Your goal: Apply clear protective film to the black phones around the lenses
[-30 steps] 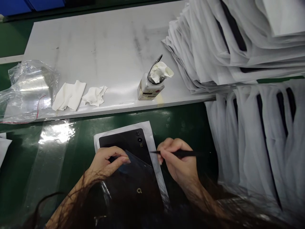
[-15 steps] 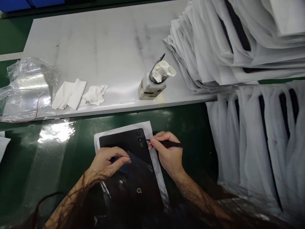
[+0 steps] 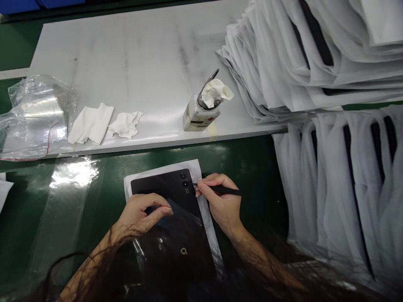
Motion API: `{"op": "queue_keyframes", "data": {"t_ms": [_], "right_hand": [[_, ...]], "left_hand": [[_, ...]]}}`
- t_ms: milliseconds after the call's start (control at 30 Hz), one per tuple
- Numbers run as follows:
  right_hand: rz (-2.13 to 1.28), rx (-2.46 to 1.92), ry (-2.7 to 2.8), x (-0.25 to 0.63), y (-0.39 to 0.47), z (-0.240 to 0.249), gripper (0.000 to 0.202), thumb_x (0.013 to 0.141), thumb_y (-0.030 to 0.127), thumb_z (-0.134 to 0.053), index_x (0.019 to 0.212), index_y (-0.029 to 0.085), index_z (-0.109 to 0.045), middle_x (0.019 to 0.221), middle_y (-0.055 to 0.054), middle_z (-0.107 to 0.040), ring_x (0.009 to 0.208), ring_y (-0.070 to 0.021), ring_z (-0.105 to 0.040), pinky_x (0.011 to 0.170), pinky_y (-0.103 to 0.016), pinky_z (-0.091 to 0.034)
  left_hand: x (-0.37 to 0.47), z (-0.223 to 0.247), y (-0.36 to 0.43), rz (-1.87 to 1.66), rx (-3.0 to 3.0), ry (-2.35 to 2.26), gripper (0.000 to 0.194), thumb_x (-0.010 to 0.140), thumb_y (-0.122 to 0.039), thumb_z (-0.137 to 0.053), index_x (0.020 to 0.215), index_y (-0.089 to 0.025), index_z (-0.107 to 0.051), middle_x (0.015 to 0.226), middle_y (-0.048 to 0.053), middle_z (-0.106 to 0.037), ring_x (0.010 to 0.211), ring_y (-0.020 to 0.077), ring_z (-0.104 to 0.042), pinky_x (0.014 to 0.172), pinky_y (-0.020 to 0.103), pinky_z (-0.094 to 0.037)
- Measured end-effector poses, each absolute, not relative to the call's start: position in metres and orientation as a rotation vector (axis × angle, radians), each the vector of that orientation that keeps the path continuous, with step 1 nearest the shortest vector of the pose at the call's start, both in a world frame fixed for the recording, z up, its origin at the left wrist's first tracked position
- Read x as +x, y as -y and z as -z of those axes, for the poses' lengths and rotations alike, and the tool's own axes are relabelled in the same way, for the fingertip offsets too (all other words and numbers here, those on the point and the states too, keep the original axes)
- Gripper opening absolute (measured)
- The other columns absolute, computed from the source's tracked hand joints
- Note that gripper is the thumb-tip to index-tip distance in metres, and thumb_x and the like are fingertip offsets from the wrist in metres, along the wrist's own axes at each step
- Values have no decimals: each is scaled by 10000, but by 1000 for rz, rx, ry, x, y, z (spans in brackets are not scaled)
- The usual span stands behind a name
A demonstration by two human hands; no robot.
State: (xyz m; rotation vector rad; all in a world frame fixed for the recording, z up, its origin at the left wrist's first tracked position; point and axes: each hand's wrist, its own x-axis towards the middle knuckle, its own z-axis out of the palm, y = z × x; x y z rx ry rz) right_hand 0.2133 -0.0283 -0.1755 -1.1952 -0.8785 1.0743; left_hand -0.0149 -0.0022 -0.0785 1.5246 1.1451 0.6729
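Note:
A black tablet point(image 3: 157, 182) lies back side up on a white foam sheet point(image 3: 197, 167), its camera lenses and a small gold logo showing. Clear plastic film point(image 3: 185, 214) is peeled up from its upper part and still covers the lower back. My left hand point(image 3: 146, 212) pinches the film's lifted edge between thumb and fingers, above the tablet. Between the thumb and fingers of my right hand point(image 3: 222, 199) are black tweezers point(image 3: 225, 190), their tips pointing left at the camera lenses. Strands of hair blur the lower part of the view.
Behind the tablet runs a raised grey board point(image 3: 141, 75) bearing a metal bottle point(image 3: 198, 115) with tissue in its top, crumpled white wipes point(image 3: 91, 123) and a clear plastic bag point(image 3: 40, 113). Stacks of foam-sleeved tablets point(image 3: 270, 63) fill the right side. Clear tape point(image 3: 66, 209) covers the green mat at left.
The tweezer tips have drawn back slightly to the right from the lower camera lens. My left hand and the film look the same.

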Motion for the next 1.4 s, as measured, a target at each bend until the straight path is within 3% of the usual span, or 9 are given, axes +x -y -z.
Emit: {"op": "queue_keyframes", "data": {"t_ms": [167, 267, 367, 467, 567, 833, 1100, 1267, 1400], "right_hand": [[-979, -1156, 916, 221, 29, 179, 213, 1038, 393, -1027, 928, 335, -854, 851, 35, -820, 613, -195, -748, 554, -342, -660], [-826, -1190, 1089, 237, 32, 180, 79, 1125, 317, -909, 1086, 373, -950, 996, -19, -874, 761, -250, -839, 600, -387, -709], [-538, -1212, 1638, 255, 34, 180, 374, 1165, 144, -777, 1287, 413, -1006, 1164, -73, -925, 964, -306, -909, 745, -450, -782], [-338, -1093, 2060, 267, 31, 178, 597, 1160, -5, -664, 1483, 404, -955, 1225, -74, -935, 964, -271, -888, 765, -405, -773], [-286, -1001, 2201, 270, 27, 176, 660, 1147, -74, -603, 1586, 327, -889, 1219, -77, -924, 942, -234, -851, 776, -357, -756], [-294, -939, 2212, 272, 18, 192, 603, 1221, -30, -538, 1578, 318, -877, 1178, -64, -863, 881, -199, -752, 794, -348, -673], [-200, -984, 2238, 260, 0, 182, 512, 1235, 8, -664, 1450, 373, -950, 1030, 6, -805, 904, -190, -735, 798, -357, -556], [-122, -1028, 2222, 261, 5, 185, 475, 1216, 27, -697, 1477, 335, -948, 1131, -39, -887, 928, -216, -771, 816, -371, -626], [-168, -1251, 2124, 258, -2, 193, 466, 1235, 137, -651, 1501, 366, -958, 1211, -98, -908, 1023, -290, -823, 875, -435, -681]], "left_hand": [[-15, 77, 1, -671, 1525, -1139, 83, 782, -216, -635, 740, -233, -704, 667, -12, -764, 616, 205, -724, 569, 237, -573], [-16, 77, 1, -667, 1532, -1128, 85, 783, -218, -635, 738, -235, -705, 661, -17, -762, 606, 198, -723, 564, 231, -571], [-16, 78, 1, -669, 1534, -1116, 78, 783, -213, -637, 747, -235, -703, 671, -19, -760, 611, 191, -723, 575, 224, -572], [-16, 78, 2, -670, 1527, -1094, 85, 794, -196, -626, 771, -234, -698, 695, -18, -764, 633, 183, -728, 596, 209, -576], [-16, 77, 1, -670, 1529, -1076, 94, 803, -186, -614, 783, -228, -696, 701, -11, -766, 635, 181, -729, 596, 204, -577], [-18, 77, -1, -662, 1580, -1054, 108, 803, -173, -608, 780, -229, -697, 689, -18, -762, 614, 162, -722, 584, 176, -554], [-18, 80, 0, -639, 1603, -1070, 117, 803, -178, -610, 773, -247, -700, 686, -28, -760, 614, 164, -722, 582, 178, -551], [-18, 81, 1, -649, 1600, -1072, 107, 805, -182, -613, 786, -248, -696, 700, -28, -760, 630, 168, -722, 590, 184, -557], [-18, 82, 3, -652, 1607, -1077, 98, 809, -198, -612, 784, -249, -692, 695, -22, -757, 632, 179, -720, 598, 202, -559]]}}
